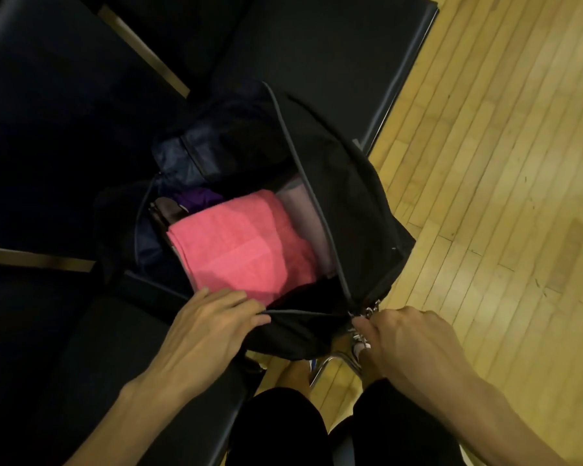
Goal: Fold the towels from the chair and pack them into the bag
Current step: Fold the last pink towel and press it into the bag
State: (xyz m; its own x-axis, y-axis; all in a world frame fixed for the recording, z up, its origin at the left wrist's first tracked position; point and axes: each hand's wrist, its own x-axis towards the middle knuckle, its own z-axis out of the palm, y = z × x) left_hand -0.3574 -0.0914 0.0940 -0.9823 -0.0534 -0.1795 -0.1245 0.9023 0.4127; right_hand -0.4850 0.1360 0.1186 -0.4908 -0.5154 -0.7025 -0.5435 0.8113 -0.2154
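Looking down into the open bag (350,203) at the centre of the frame, I see the folded pink towel (243,243) lying flat inside it. A purple cloth (199,198) lies just beyond it, and a paler towel (297,203) is tucked against the right wall. The bag sits on the dark chair (64,129), close to the seat's edge by the wooden floor (502,163). My left grip (209,327) clasps the bag's near edge at lower centre, and my right grip (408,338) pinches the zipper pull (367,312) at the lower right corner of the opening. I judge packing nearly done, with closing next. The pink towel's near corner sits high beside the zipper track, so the slider could bite the cloth and jam. If the left grip lets that edge slacken, the track may buckle, and a hard tug could drag the bag off the seat.
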